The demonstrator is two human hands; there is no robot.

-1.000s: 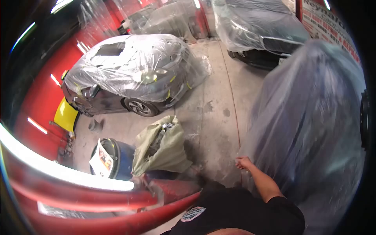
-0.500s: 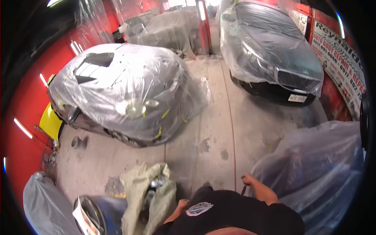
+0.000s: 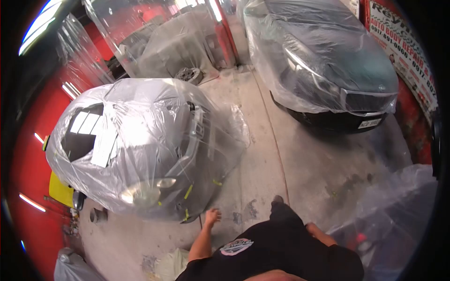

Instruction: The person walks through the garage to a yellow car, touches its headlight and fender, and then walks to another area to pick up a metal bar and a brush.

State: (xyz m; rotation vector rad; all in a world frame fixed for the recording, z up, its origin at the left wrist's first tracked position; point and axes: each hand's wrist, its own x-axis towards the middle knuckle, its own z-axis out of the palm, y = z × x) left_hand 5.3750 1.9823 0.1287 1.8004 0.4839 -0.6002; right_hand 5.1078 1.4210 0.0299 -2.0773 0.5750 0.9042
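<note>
In the lower middle of the head view, my left hand (image 3: pixel 213 217) is held out in front of my body with loosely bent fingers and nothing visible in it. It overlaps the floor near the front corner of a silver car (image 3: pixel 140 140) draped in clear plastic sheeting. Yellow-green tape strips (image 3: pixel 188 192) stick to that car's front end. Low at my right side is my right hand (image 3: pixel 315 229), near a plastic-covered object (image 3: pixel 393 225). Its fingers are mostly hidden, and I cannot tell whether it holds anything. My dark shoe (image 3: pixel 277 199) points forward on the concrete floor (image 3: pixel 248 164).
A dark car (image 3: pixel 323 61) under plastic stands at the back right. Behind the silver car are a wheel (image 3: pixel 188 75) and hanging plastic sheets (image 3: pixel 82 47). A pale sack (image 3: pixel 172 265) lies at the bottom edge, and a dark cylinder (image 3: pixel 98 215) is on the floor at left.
I have stepped forward, so the cars appear closer and the sack has slid toward the bottom edge. My left hand has swung forward; my right hand, earlier around a dark thing, has dropped back.
</note>
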